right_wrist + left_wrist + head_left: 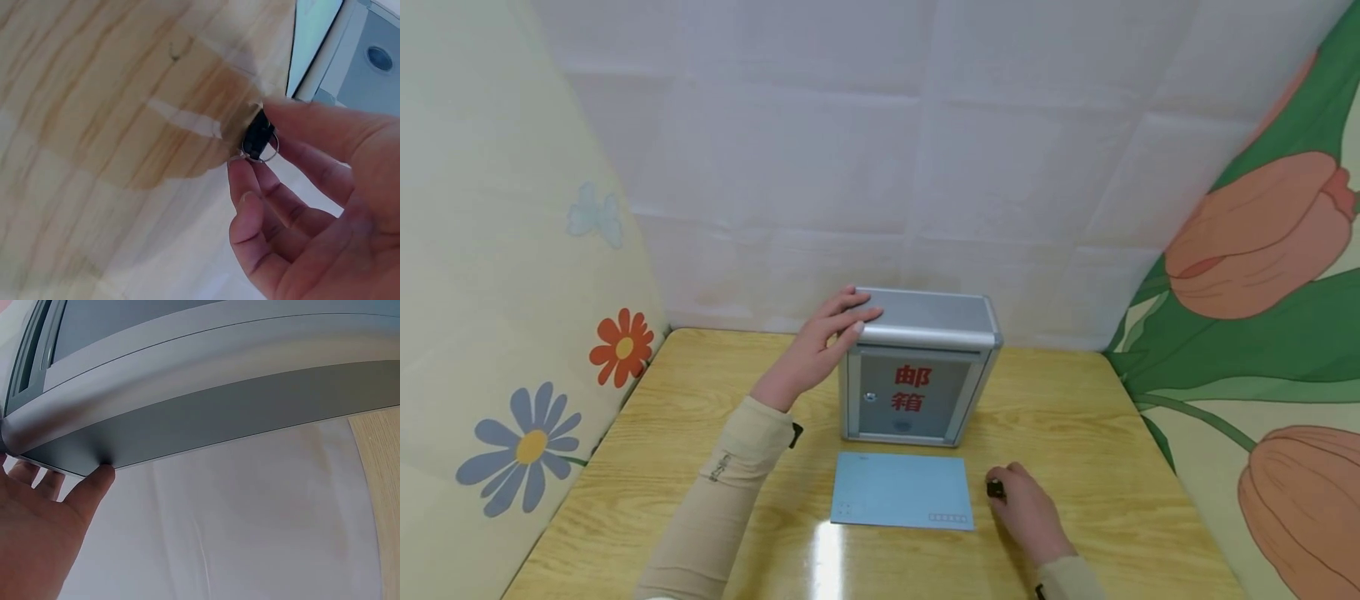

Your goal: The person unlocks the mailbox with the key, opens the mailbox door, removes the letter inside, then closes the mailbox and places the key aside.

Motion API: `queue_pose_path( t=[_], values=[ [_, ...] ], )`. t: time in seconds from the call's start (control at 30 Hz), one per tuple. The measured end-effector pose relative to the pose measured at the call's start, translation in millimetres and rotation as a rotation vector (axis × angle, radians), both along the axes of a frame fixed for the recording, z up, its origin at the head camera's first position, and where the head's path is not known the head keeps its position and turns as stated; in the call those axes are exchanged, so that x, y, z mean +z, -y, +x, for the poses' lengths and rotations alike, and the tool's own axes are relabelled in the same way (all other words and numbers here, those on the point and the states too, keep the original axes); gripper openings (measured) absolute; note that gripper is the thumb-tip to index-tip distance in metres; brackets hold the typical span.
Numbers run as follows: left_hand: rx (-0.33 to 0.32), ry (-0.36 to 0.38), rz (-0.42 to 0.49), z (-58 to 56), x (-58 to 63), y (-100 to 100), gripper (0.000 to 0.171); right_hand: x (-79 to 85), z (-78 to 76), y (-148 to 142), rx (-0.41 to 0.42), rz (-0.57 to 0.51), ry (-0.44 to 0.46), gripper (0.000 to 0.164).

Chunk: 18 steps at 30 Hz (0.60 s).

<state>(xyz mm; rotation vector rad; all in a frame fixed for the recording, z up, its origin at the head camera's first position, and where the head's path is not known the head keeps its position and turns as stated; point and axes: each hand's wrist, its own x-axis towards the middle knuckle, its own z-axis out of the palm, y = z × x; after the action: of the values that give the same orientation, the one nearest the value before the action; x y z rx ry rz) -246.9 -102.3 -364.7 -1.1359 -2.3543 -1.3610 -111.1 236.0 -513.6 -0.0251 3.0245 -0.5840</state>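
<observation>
A grey metal mailbox [947, 392] with red characters and a small lock [870, 397] on its front door stands upright on the table. My left hand [815, 350] rests on its upper left corner, with extended fingers over the top and the thumb at the edge. In the left wrist view, that thumb [94, 487] touches the grey panel. Right of a light blue envelope [901, 490], my right hand [1026, 512] pinches a small black-headed key [257, 136] with a metal ring, just over the table. Its blade is hidden.
The wood-grain table [700, 400] runs back to a white cloth backdrop [790, 167]. The envelope lies flat in front of the mailbox. Flower-patterned panels [1247, 333] flank both sides.
</observation>
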Motion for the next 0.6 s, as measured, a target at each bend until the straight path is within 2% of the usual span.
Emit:
queue_pose_path(
  t=[0.3, 0.5, 0.6],
  values=[
    [0.017, 0.003, -0.026, -0.7, -0.8, 3, 0.042, 9.0, 7.4, -2, -0.081, -0.037, 0.009, 0.045],
    [0.052, 0.0, -0.042, 1.2, -5.3, 6, 0.047, 10.1, 17.0, 4, -0.099, -0.072, -0.032, 0.043],
    [0.091, 0.024, -0.03, 6.9, -4.6, 10, 0.053, 10.4, 22.0, 11, -0.083, -0.091, -0.082, 0.04]
  ],
)
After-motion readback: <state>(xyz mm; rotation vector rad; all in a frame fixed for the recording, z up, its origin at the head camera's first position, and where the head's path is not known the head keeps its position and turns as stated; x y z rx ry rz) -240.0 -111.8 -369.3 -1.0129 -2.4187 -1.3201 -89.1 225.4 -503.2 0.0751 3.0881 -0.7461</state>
